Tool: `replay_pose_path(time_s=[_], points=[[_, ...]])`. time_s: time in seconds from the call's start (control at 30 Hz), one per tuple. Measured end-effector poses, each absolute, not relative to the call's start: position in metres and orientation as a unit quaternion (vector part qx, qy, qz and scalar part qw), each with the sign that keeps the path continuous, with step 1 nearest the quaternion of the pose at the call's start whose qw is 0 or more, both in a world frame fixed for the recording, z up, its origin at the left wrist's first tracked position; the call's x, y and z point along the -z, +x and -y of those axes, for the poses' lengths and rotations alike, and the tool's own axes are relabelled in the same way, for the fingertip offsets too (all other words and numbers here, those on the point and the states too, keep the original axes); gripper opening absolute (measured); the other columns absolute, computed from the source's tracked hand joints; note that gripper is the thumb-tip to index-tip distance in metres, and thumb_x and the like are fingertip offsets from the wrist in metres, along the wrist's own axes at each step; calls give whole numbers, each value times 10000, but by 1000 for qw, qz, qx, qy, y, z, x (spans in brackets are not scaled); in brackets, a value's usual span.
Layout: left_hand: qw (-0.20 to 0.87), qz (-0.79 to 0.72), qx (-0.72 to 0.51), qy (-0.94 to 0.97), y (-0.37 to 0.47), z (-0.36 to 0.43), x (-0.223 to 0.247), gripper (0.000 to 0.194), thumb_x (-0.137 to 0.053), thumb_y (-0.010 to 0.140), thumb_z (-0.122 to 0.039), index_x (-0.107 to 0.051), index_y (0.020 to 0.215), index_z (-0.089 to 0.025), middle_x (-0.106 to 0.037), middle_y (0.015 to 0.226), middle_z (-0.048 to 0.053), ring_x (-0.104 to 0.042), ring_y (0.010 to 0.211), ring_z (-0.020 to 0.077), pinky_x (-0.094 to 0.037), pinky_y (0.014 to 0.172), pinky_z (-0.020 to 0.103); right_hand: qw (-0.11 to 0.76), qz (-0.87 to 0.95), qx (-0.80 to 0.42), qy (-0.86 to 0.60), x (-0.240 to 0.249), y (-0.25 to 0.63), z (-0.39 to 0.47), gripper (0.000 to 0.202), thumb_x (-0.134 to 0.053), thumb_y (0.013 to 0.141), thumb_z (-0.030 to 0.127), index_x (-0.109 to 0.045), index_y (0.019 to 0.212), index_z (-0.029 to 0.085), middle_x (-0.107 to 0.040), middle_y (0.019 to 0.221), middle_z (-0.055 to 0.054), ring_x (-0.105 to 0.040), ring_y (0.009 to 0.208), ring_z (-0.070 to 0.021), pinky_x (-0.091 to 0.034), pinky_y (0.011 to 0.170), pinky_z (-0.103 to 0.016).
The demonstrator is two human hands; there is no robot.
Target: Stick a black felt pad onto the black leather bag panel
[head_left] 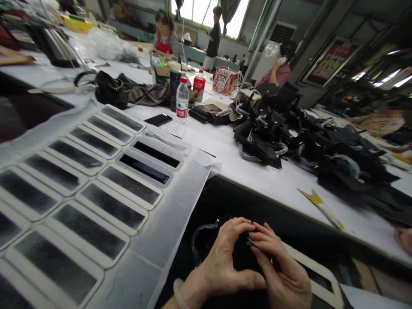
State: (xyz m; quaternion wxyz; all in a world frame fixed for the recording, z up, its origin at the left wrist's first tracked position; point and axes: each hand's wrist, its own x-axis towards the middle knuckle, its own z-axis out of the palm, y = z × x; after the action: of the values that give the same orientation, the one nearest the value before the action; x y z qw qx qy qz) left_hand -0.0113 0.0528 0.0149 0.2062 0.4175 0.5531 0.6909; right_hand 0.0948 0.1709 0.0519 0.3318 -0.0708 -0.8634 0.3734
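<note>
Low in the view, my left hand (225,259) and my right hand (280,262) meet with bent fingers around a black handbag (243,253). Fingertips of both hands press together along its upper edge, where a small dark edge pokes out between them. A curved handle (195,240) in clear wrap, with a gold-coloured fitting, shows left of my left hand. Much of the bag is lost against the dark space below and behind my hands. Beside my right hand lies a pale frame-shaped panel (336,283) with a rectangular opening, partly covered by the hand.
Pale panels with dark rectangular centres (99,229) cover a sheeted board at left. A heap of black bags (260,146) fills the right table, near a yellow-tipped tool (317,204). A water bottle (182,103), red bottle (199,86) and phone (158,119) stand or lie behind. Several people sit or stand farther back.
</note>
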Motion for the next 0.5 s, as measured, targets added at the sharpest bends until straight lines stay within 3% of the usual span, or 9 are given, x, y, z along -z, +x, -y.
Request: replay_pose_path(time_s=[0.2, 0.33, 0.5], points=[[211, -541, -703, 410, -6, -51, -14, 746, -817, 738, -432, -457, 1376, -293, -510, 1421, 81, -430, 1365, 294, -310, 1182, 470, 333, 871, -359, -38, -56, 98, -171, 259, -602, 894, 33, -653, 1055, 229, -702, 1110, -3, -604, 1203, -198, -370, 1180, -422], [288, -538, -693, 385, -2, -46, -8, 824, -710, 850, -356, -252, 1531, -284, -334, 1586, 81, -305, 1461, 281, -236, 1219, 456, 279, 884, -374, -34, -68, 75, -180, 195, -580, 913, 80, -655, 959, 254, -721, 1035, 15, -606, 1190, -193, -370, 1168, -427], [351, -534, -692, 335, 0, -38, 0, 805, -663, 875, -268, -230, 1553, -286, -349, 1592, 34, -327, 1455, 241, -255, 1215, 388, 161, 862, -463, -127, -61, 51, -190, 116, -576, 860, 142, -628, 798, 224, -722, 1005, -14, -651, 1065, -212, -498, 949, -347]])
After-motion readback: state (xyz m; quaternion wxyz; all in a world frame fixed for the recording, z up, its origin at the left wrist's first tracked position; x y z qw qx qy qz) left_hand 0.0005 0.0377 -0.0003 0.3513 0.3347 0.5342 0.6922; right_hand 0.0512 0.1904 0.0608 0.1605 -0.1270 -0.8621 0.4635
